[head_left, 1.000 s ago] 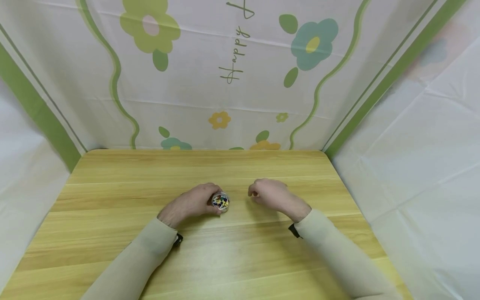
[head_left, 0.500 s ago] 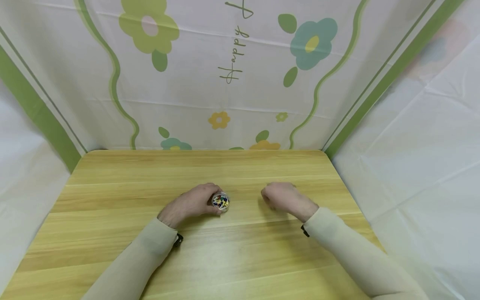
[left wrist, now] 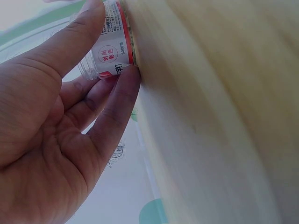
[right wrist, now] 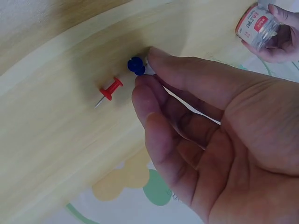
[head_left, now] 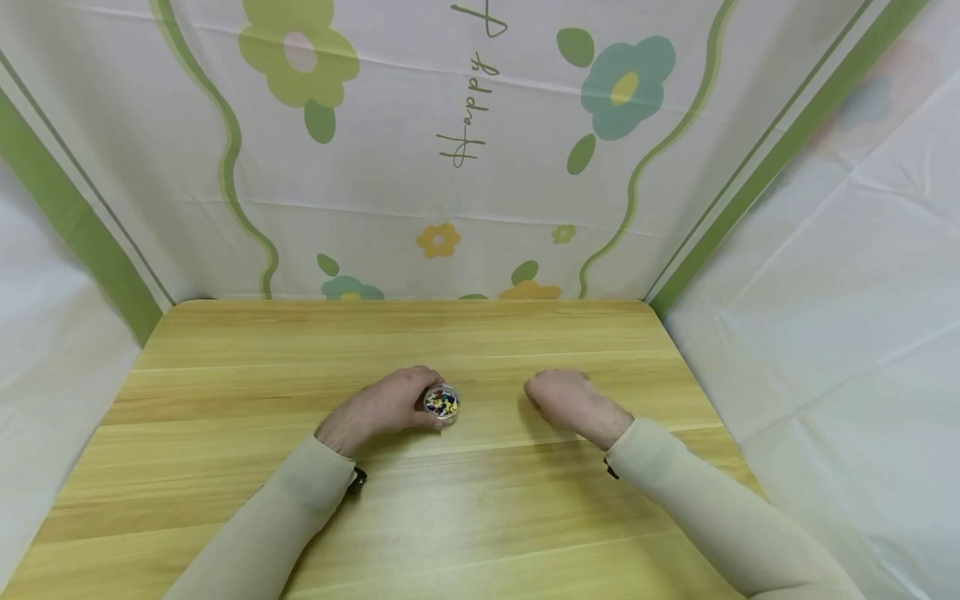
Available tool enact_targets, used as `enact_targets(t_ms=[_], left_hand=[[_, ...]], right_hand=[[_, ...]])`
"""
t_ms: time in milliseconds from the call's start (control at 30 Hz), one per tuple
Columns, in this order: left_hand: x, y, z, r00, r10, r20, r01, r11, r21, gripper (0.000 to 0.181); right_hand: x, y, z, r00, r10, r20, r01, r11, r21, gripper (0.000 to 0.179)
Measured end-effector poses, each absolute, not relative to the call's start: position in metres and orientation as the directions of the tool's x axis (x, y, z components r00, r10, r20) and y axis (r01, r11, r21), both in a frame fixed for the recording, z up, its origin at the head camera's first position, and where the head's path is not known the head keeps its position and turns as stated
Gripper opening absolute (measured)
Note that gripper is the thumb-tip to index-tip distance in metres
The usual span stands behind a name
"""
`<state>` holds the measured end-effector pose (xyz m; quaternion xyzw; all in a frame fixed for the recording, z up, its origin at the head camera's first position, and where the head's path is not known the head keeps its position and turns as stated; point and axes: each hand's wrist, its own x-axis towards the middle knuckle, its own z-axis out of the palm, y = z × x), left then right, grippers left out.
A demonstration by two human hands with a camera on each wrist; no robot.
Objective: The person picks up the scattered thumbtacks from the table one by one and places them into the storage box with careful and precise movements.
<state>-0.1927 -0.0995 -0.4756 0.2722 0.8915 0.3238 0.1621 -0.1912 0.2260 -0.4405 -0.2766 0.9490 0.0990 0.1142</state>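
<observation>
My left hand [head_left: 390, 402] grips a clear round jar [head_left: 442, 402] of multicoloured push pins, thumb on the near side and fingers behind. In the left wrist view the jar [left wrist: 112, 51] has a white and red label, and its base meets the table. My right hand [head_left: 567, 400] is low over the table, right of the jar. In the right wrist view its thumb and index fingertips pinch at a blue push pin [right wrist: 135, 64]; a small whitish bit shows between them. A red push pin [right wrist: 111, 89] lies on the table beside these fingertips.
The wood-grain table [head_left: 420, 517] ends at a back edge against a white curtain [head_left: 375, 167] printed with flowers and green vines. White sheeting [head_left: 847, 333] hangs along the right side, and more on the left.
My right hand has moved right, away from the jar, and lower, with its fingers closer together; over the last half second it barely shifts. My left hand and the jar stay still.
</observation>
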Motion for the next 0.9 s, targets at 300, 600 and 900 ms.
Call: enact_targets(t_ms=[300,600,900], left_hand=[[-0.192,-0.100,-0.477,-0.805,0.583,-0.110,0.377,0.646,0.664,0.048],[-0.193,-0.100,-0.477,-0.805,0.582,-0.114,0.372,0.645,0.667,0.049],[-0.192,-0.099,-0.476,-0.807,0.580,-0.111,0.374,0.646,0.665,0.050]], right_hand=[[-0.193,0.220,-0.442,-0.825,-0.520,-0.221,-0.540,0.841,0.035,0.025],[-0.196,0.207,-0.440,-0.825,-0.544,-0.155,-0.541,0.838,-0.068,0.013],[-0.196,0.194,-0.437,-0.801,-0.585,-0.127,-0.570,0.811,-0.134,0.017]])
